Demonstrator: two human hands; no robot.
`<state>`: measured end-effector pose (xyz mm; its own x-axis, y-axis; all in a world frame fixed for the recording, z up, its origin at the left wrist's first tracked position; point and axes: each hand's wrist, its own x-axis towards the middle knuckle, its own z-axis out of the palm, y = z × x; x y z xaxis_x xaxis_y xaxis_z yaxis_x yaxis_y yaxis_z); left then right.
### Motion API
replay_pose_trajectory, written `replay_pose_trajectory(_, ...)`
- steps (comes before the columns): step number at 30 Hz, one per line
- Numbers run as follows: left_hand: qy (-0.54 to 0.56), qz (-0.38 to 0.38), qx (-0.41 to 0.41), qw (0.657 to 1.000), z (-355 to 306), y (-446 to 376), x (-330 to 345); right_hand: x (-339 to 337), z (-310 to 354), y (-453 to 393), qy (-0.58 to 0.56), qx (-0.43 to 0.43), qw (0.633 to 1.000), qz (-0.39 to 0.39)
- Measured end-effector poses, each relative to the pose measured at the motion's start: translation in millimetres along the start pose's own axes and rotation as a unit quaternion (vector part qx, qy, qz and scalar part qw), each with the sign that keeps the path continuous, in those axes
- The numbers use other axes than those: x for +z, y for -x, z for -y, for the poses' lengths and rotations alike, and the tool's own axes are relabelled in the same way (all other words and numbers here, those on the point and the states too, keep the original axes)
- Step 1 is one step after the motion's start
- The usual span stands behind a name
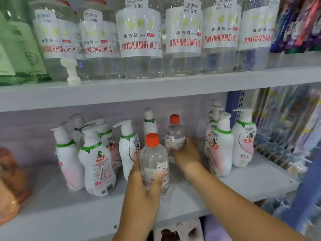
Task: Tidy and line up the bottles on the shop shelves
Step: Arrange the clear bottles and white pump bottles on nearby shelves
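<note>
1. The left hand (145, 185) wraps its fingers round a small clear plastic bottle (154, 164) with a ribbed orange screw cap. The thumb lies across the white label near the bottle's base. The bottle stands upright at the front middle of the lower shelf (251, 180); I cannot tell whether its base touches the board.

2. The right hand (186, 153) reaches deeper in and curls its fingers round a second clear bottle (175, 134) of the same cylindrical shape, with the same orange cap and a small price sticker. This one stands upright behind and a little to the right of the first.

3. Both clear bottles sit in the gap between two groups of white pump bottles. These are opaque, smooth and curved at the waist, with pink lower panels, green neck bands and white pump heads.

4. The left group of pump bottles (97, 164) is loosely bunched, with several leaning and their spouts pointing different ways. The right group of pump bottles (222, 146) stands closer together and more upright.

5. One more pump bottle (149, 124) stands alone at the back, just behind the held bottles.

6. The lower shelf is a flat, matt, pale grey board with a straight front lip.

7. The upper shelf (156, 91) carries a row of large transparent bottles (141, 37) with white paper labels printed in red lettering, price stickers reading 5.00 and clear liquid inside.

8. A white plastic pump head (71, 70) lies loose at the front of that row.

9. Green-labelled packs (19, 49) fill the upper left, and glossy, colourful packets (298, 23) hang at the right.
</note>
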<state>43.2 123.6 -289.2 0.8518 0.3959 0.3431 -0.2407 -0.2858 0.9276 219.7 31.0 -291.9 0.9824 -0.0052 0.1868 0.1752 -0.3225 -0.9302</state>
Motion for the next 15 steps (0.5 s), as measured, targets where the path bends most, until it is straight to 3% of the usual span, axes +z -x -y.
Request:
replay_pose_trajectory(7, 0.000, 0.046, -0.011, 0.999, 16.6, 3.0, -21.7, -66.5, -5.3, 111.5, -0.090, -0.068, 0.987, 0.116)
replay_pose_trajectory(15, -0.072, 0.027, -0.037, 0.996, 7.6, 6.7, -21.2, -60.7, -3.5, 130.7, -0.032, -0.045, 0.998, 0.011)
